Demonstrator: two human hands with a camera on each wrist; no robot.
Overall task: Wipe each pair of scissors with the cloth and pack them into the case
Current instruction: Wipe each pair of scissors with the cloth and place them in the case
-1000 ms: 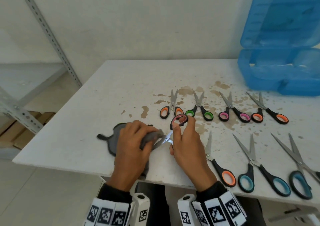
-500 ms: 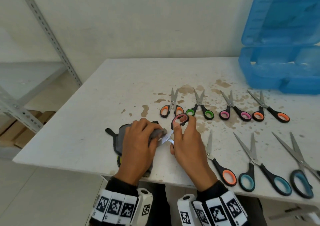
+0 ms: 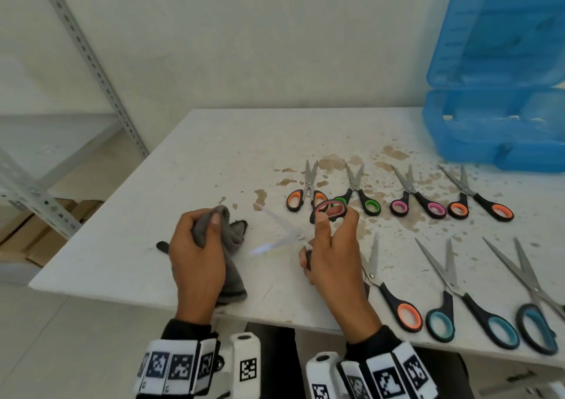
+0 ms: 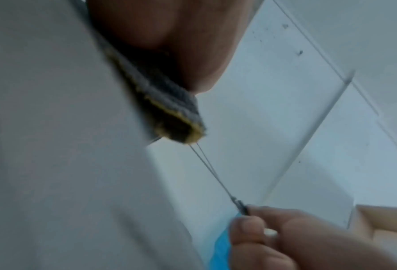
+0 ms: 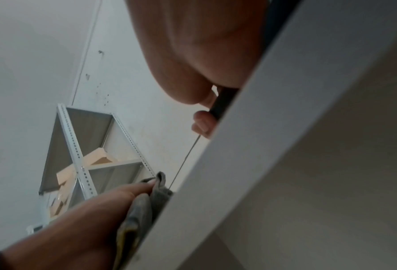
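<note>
Hands (image 3: 331, 255) above stained white table (image 3: 189, 166)

Soft, matt grey cloth (image 3: 227, 239), nappy in weave, with a yellowish edge seen from the left wrist. Bright, reflective metal blades on the pink-handled scissors (image 3: 293, 230); handle loops of black plastic lined in smoother pink. Same bare steel and black plastic on the scissors lying on the table (image 3: 452, 279), with orange, green, pink and teal linings. Translucent blue plastic case (image 3: 501, 92), glossy and ribbed. Matt white table (image 3: 214, 160), chipped to brown patches. Perforated grey metal shelving upright (image 3: 88, 59).
</note>
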